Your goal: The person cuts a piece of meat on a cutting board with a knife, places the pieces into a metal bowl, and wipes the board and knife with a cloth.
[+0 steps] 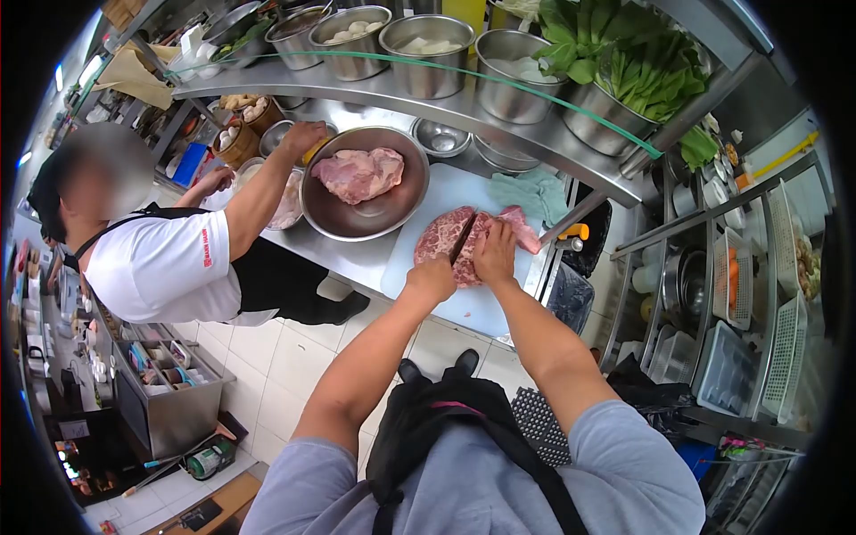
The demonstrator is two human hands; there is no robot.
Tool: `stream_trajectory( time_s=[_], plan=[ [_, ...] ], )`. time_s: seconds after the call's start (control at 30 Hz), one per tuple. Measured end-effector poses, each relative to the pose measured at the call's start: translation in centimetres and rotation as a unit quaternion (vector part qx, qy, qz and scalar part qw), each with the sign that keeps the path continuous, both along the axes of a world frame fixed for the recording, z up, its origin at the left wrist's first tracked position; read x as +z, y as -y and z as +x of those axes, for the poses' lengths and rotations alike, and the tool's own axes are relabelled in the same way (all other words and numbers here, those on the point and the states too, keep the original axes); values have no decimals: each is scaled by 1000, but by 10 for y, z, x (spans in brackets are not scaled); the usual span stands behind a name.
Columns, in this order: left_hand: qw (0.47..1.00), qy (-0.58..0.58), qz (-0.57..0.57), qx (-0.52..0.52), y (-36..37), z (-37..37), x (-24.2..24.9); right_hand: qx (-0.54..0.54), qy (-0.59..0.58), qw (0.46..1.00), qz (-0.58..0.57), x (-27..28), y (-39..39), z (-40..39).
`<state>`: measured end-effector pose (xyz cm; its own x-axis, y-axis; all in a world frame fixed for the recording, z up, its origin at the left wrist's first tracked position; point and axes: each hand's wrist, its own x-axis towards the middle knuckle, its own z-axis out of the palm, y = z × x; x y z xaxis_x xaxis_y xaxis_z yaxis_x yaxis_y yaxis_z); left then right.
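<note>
On a pale blue cutting board (406,267) lies a large piece of marbled raw meat (439,235). My left hand (432,279) is closed around the handle of a knife, whose dark blade (462,239) stands in the meat and parts it. To the right of the blade, my right hand (493,254) holds the meat down, fingers bent over its top. A smaller pink strip of meat (520,227) sits just beyond those fingers. Left of the board, a wide metal bowl (321,212) contains another big piece of raw meat (358,174).
A co-worker in a white shirt (156,259) stands at my left, one hand (306,138) reaching behind the bowl. A green cloth (530,193) lies behind the board. Overhead, a metal shelf (357,89) carries several pots and leafy greens (646,76). A rack (713,330) with baskets stands at right.
</note>
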<state>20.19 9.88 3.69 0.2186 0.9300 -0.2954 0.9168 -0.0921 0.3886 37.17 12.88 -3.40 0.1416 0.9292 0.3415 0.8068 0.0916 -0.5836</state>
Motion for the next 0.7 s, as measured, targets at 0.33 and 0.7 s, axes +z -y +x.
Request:
stream_trajectory(
  time_s=[0.33,0.7],
  plan=[
    [997,6,-74,-22,-19,3,-20,-22,23,999,-25,-6,-6,-1],
    [998,6,-62,-23,29,-14,-35,-16,-12,1000,-7,-8,0,0]
  ],
)
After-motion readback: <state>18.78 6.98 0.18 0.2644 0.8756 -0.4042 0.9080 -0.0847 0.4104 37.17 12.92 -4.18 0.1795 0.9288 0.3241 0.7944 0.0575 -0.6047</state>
